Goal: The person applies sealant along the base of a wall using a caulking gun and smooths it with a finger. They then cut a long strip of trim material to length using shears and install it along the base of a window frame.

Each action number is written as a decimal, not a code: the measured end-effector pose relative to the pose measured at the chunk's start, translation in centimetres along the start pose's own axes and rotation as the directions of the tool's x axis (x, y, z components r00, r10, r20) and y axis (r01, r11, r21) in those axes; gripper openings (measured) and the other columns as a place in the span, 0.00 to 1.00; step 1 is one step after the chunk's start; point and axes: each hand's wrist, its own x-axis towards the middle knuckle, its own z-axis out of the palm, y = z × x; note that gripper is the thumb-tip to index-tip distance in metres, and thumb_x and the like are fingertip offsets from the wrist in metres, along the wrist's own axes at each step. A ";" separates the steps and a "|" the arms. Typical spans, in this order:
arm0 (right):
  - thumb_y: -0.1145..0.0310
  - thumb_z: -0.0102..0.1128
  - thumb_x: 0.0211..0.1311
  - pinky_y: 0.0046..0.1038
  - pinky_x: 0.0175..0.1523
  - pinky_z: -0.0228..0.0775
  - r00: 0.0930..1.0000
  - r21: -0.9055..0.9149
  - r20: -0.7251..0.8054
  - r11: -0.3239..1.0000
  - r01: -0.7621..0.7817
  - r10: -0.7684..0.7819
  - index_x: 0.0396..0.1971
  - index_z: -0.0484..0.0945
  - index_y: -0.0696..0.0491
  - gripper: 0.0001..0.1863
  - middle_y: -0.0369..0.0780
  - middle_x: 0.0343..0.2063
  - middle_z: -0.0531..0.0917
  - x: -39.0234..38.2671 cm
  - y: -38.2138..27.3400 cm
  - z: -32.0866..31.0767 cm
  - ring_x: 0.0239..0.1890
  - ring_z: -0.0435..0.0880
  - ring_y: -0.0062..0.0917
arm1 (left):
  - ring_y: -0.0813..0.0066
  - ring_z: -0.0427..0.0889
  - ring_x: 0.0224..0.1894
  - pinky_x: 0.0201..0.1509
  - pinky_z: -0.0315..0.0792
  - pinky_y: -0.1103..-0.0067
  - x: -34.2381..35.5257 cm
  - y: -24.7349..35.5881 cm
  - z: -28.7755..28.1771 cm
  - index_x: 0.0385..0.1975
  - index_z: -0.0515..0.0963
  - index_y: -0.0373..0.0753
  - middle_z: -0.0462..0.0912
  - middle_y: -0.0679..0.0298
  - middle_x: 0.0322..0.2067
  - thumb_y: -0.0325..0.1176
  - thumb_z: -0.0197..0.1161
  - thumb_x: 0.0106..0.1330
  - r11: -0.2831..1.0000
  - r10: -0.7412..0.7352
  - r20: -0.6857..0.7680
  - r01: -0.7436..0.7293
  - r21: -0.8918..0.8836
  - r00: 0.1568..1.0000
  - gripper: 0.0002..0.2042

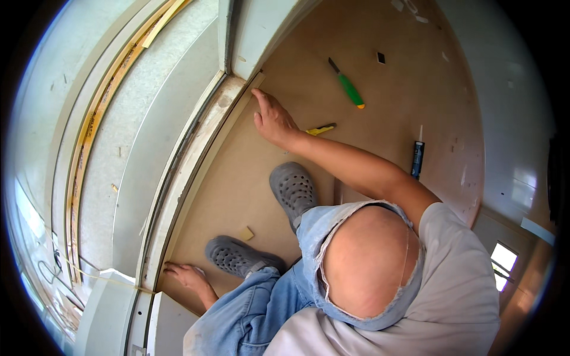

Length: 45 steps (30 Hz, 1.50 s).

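A long, thin beige strip [203,163] runs along the inner edge of a worn door sill [189,155]. My right hand [276,121] is at its far end, index finger stretched out and thumb apart, the fingertip at the strip. At the near end my left hand [187,279] lies low with fingers extended against the strip. A small whitish bit shows beside that hand; I cannot make out what it is. Just past my right wrist lies a yellow utility knife [320,129], partly hidden by the forearm. Farther right rests a green-handled knife [349,88] with a dark blade.
A dark sealant tube [418,159] with a pale nozzle is on the brown floor [380,127] at right. A small beige square [246,233] lies by my grey clogs [292,188]. White door frame parts [261,29] rise beyond the sill. Outside, long timber strips [95,113] lie at left.
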 end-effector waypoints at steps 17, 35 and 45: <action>0.76 0.44 0.61 0.37 0.75 0.50 0.944 -0.224 0.307 0.955 0.194 -0.120 0.70 0.51 0.67 0.36 0.57 0.68 0.62 1.4 1.7 -1.6 0.72 0.59 0.46 | 0.36 0.69 0.61 0.62 0.69 0.59 0.3 0.7 -0.5 0.68 0.56 0.28 0.58 0.33 0.65 0.27 0.44 0.69 1.000 -0.001 0.029 0.001 -0.025 1.000 0.26; 0.73 0.41 0.62 0.34 0.79 0.40 0.912 -0.210 0.410 0.970 0.120 -0.024 0.73 0.46 0.64 0.38 0.54 0.73 0.53 1.3 1.5 -1.6 0.77 0.48 0.42 | 0.32 0.69 0.62 0.62 0.70 0.58 0.0 0.1 -0.7 0.72 0.52 0.35 0.52 0.29 0.68 0.25 0.45 0.66 0.998 -0.009 0.055 0.012 -0.059 0.998 0.31; 0.73 0.41 0.62 0.33 0.78 0.43 0.920 -0.192 0.385 0.969 0.155 -0.071 0.73 0.47 0.62 0.38 0.52 0.73 0.54 1.9 2.5 -1.2 0.76 0.50 0.41 | 0.35 0.69 0.63 0.56 0.75 0.59 -1.5 3.0 -3.0 0.73 0.54 0.44 0.50 0.33 0.70 0.26 0.48 0.66 0.992 0.122 0.065 -0.119 -0.043 0.990 0.32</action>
